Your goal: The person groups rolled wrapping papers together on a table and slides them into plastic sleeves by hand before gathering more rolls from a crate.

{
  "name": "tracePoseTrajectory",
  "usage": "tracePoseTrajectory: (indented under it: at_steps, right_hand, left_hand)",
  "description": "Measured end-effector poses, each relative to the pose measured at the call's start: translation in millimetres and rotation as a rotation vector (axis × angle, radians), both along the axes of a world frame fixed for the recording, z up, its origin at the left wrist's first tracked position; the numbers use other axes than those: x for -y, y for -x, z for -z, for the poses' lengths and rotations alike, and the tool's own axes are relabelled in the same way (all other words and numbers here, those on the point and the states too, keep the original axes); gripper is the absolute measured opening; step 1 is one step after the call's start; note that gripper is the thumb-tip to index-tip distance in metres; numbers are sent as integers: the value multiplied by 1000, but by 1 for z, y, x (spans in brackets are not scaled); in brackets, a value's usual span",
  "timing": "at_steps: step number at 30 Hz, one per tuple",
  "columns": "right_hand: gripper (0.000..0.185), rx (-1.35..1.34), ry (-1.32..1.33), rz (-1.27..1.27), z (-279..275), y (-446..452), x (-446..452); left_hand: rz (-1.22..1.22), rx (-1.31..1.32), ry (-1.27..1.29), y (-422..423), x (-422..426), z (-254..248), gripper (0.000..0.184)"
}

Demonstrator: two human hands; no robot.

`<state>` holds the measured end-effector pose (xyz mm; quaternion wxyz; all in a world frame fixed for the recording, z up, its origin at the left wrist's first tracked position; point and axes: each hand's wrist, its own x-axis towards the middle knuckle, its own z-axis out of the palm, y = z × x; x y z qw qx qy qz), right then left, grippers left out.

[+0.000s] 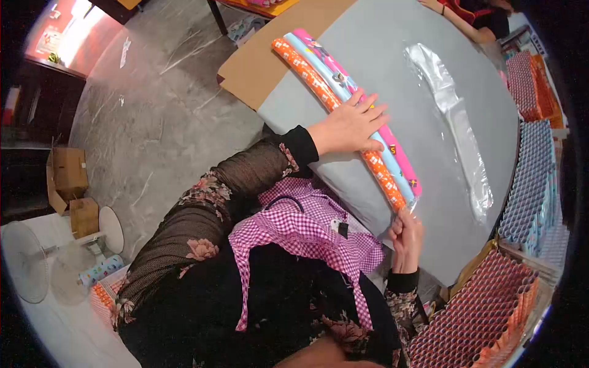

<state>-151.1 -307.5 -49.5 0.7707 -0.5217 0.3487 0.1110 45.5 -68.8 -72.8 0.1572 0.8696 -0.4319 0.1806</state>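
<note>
Three rolls of wrapping paper lie side by side on a grey-covered table [451,233]: an orange roll [383,179] with white print, a light blue roll [392,164] and a pink roll [402,161] with small pictures. My left hand [350,126] rests flat across their middle, fingers spread. At their near end, my right hand [407,236] is closed in a pinch at what looks like clear plastic around the roll ends; the exact grip is partly hidden. To the right lies a long, crumpled clear plastic sleeve [457,122], apart from both hands.
Stacks of many rolls, red [475,313] and blue [534,178], stand along the right edge. Brown cardboard [257,67] borders the table's far left. Another person's arm [460,23] reaches over the far right. Cardboard boxes [67,175] sit at left.
</note>
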Motion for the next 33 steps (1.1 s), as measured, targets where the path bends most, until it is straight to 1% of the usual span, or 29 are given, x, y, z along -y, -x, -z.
tracePoseTrajectory:
  at_steps: [4, 6, 7, 9, 15, 18, 19, 21, 23, 25, 26, 27, 29, 31, 33]
  right_hand:
    - [18, 11, -24, 50, 4, -3, -3]
    - [20, -19, -138, 93, 5, -6, -2]
    - [20, -18, -136, 92, 4, -6, -2]
    - [19, -12, -236, 124, 1, -7, -4]
    - [19, 3, -289, 188, -6, -9, -9]
    - [20, -2, -246, 211, -16, -11, -17]
    - [20, -9, -246, 226, -10, -11, -14]
    - [20, 30, -305, 137, 0, -11, -7]
    - [19, -6, -312, 209, -3, -11, -10]
    - [18, -7, -371, 188, 4, -11, -7]
    - [17, -5, -367, 181, 14, -12, -2]
    - [17, -4, -369, 184, 11, -10, -4]
    - [18, 3, -234, 159, 4, -12, -10]
    - [18, 17, -232, 115, 13, -7, -3]
    - [18, 21, -232, 75, 16, -4, 0]
  left_hand:
    - [0, 2, -2, 1, -1, 1, 70]
    - [12, 19, 9, 0, -1, 1, 70]
    - [11, 20, 11, -1, -1, 1, 70]
    - [10, 24, 12, 0, -1, 0, 70]
    - [6, 43, 31, 0, 0, -2, 70]
    - [0, 9, 0, 0, -1, -6, 68]
    - [-4, -30, -21, 1, 0, -8, 66]
    - [5, -53, -63, 3, 1, -11, 63]
    - [4, -37, -74, 1, 1, -11, 63]
    - [13, -4, -47, 0, 1, -6, 63]
    - [1, 31, -57, 0, 1, -3, 63]
    - [-14, 66, -66, 0, 1, -4, 63]
    - [-19, 71, -61, 1, 1, -6, 63]
    - [-15, 12, -60, 1, 1, -6, 63]
    - [-19, 23, -46, -1, 0, -2, 64]
